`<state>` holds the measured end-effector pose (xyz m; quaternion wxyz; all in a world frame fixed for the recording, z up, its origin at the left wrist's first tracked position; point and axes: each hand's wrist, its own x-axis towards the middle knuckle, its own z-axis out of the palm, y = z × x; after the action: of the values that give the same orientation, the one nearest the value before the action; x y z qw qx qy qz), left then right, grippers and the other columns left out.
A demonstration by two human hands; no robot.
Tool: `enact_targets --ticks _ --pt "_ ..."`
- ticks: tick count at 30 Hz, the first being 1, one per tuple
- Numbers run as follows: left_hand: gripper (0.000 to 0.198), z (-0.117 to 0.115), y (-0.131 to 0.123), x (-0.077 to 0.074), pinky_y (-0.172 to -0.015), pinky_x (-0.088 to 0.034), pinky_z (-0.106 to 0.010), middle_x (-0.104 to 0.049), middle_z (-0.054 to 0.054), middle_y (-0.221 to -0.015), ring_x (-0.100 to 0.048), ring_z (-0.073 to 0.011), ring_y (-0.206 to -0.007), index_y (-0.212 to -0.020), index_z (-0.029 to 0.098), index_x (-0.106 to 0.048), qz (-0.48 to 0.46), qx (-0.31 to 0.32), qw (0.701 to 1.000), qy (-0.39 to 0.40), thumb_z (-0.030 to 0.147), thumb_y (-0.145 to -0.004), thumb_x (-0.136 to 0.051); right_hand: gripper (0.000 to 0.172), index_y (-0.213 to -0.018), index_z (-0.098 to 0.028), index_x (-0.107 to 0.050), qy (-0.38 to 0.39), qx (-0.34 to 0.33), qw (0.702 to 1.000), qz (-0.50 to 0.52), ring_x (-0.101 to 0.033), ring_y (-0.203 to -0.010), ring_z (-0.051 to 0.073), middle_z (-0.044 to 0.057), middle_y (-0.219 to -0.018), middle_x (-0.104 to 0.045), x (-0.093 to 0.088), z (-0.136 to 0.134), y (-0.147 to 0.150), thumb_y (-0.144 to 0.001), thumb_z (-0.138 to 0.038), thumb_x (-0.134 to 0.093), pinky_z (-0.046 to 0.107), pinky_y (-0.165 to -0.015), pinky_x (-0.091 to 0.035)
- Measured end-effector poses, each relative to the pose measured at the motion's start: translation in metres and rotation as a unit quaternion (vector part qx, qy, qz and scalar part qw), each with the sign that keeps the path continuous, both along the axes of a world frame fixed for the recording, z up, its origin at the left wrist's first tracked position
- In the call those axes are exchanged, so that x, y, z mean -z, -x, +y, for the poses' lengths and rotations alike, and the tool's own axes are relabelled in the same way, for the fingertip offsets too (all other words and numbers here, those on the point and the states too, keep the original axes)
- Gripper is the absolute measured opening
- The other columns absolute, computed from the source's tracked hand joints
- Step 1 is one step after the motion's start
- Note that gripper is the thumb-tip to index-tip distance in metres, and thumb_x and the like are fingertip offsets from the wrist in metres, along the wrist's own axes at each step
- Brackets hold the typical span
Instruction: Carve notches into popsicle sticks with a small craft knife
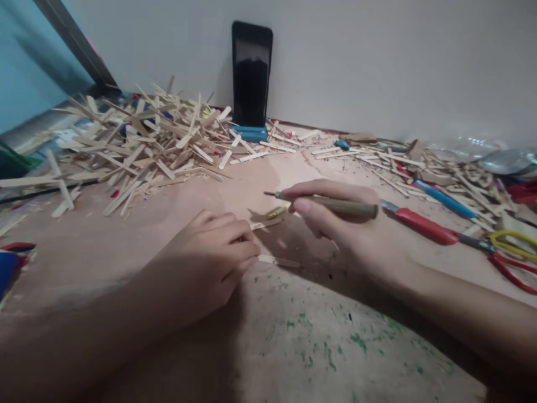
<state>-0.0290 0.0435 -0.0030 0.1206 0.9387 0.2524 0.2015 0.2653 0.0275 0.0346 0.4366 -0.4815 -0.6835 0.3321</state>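
Note:
My left hand (218, 252) is closed, its fingers curled over wooden craft sticks near the middle of the table. One stick end (266, 224) pokes out beyond my fingers, and a lower stick (279, 261) lies flat with its near end under my hand. My right hand (335, 215) grips a slim olive-handled tool (342, 206) like a pen. Its thin dark metal tip points left, above the sticks and apart from them; the exact kind is unclear. Below that tip lies a small yellow-green piece (277, 212).
A heap of craft sticks (146, 140) covers the back left. A dark phone (251, 75) stands upright in a blue holder (249, 133) by the wall. On the right lie a red-handled tool (428, 225), a blue-handled tool (447, 200), scissors (512, 268), wood scraps and a clear plastic bottle (509, 160).

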Motion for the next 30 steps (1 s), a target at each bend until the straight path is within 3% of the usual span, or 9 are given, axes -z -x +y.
enact_targets --ticks 3,7,12,15,18,21,24,30 --pt "0.034 -0.005 0.0 -0.007 -0.1 -0.054 -0.041 -0.089 0.002 -0.113 -0.082 -0.0219 -0.105 -0.11 0.028 -0.086 0.006 0.013 0.999 0.033 0.01 -0.121 -0.059 0.02 -0.128 -0.034 -0.106 0.033 0.002 0.998 0.046 -0.075 -0.071 0.014 0.002 -0.113 -0.097 -0.02 -0.004 -0.005 -0.119 -0.045 -0.092 0.024 -0.056 -0.056" --pt "0.033 -0.007 0.002 -0.007 -0.103 -0.058 -0.045 -0.092 0.001 -0.113 -0.081 -0.0257 -0.105 -0.107 0.03 -0.084 0.013 0.016 0.999 0.034 0.016 -0.121 -0.058 0.017 -0.123 -0.034 -0.107 0.073 0.005 0.997 0.016 -0.076 -0.075 0.013 -0.001 -0.109 -0.096 -0.033 -0.015 -0.011 -0.123 -0.038 -0.09 0.024 -0.061 -0.058" --pt "0.036 -0.011 0.003 -0.004 -0.115 -0.063 -0.044 -0.092 0.001 -0.122 -0.081 -0.0267 -0.116 -0.115 0.034 -0.085 0.017 -0.013 1.0 0.009 0.022 -0.128 -0.055 0.04 -0.092 -0.027 -0.095 0.034 0.01 0.999 -0.04 -0.065 -0.064 0.011 -0.001 -0.087 -0.086 -0.026 -0.028 -0.018 -0.129 -0.034 -0.082 0.026 -0.056 -0.052" --pt "0.037 -0.012 0.003 -0.006 -0.113 -0.06 -0.045 -0.093 0.002 -0.126 -0.081 -0.0263 -0.115 -0.126 0.034 -0.085 0.025 -0.005 1.0 -0.005 0.025 -0.135 -0.05 0.042 -0.087 -0.027 -0.092 0.035 0.015 0.999 -0.035 -0.065 -0.062 0.009 -0.003 -0.083 -0.085 -0.015 -0.027 -0.021 -0.129 -0.03 -0.083 0.023 -0.058 -0.055" --pt "0.041 -0.015 0.003 -0.011 -0.1 -0.055 -0.048 -0.092 0.001 -0.121 -0.079 -0.0262 -0.105 -0.12 0.033 -0.083 0.022 0.015 1.0 -0.009 0.025 -0.136 -0.046 0.027 -0.099 -0.03 -0.097 0.057 0.009 0.998 -0.016 -0.074 -0.066 0.011 -0.004 -0.086 -0.088 -0.01 -0.023 -0.025 -0.124 -0.035 -0.091 0.022 -0.06 -0.06" --pt "0.036 -0.02 0.004 -0.016 -0.1 -0.052 -0.051 -0.092 0.004 -0.127 -0.08 -0.0261 -0.108 -0.122 0.035 -0.081 0.003 0.007 0.999 0.035 0.033 -0.139 -0.049 0.003 -0.119 -0.035 -0.104 0.086 -0.034 0.994 -0.063 -0.087 -0.084 0.017 -0.003 -0.107 -0.097 -0.014 -0.018 -0.034 -0.117 -0.036 -0.101 0.026 -0.07 -0.07" --pt "0.034 -0.022 0.006 -0.021 -0.102 -0.053 -0.05 -0.092 0.007 -0.13 -0.081 -0.0239 -0.111 -0.125 0.036 -0.081 0.005 -0.002 0.999 0.053 0.038 -0.141 -0.051 0.014 -0.13 -0.042 -0.106 0.122 -0.085 0.985 -0.09 -0.091 -0.09 0.019 -0.003 -0.117 -0.099 -0.019 -0.015 -0.044 -0.118 -0.038 -0.1 0.025 -0.065 -0.067" --pt "0.045 -0.017 0.004 -0.015 -0.093 -0.056 -0.045 -0.093 0.005 -0.123 -0.084 -0.0216 -0.106 -0.114 0.033 -0.085 0.005 0.03 0.997 0.073 0.028 -0.139 -0.048 0.017 -0.133 -0.037 -0.104 0.224 -0.155 0.961 -0.055 -0.086 -0.07 0.017 -0.001 -0.095 -0.094 -0.02 -0.014 -0.05 -0.125 -0.031 -0.09 0.025 -0.055 -0.065"
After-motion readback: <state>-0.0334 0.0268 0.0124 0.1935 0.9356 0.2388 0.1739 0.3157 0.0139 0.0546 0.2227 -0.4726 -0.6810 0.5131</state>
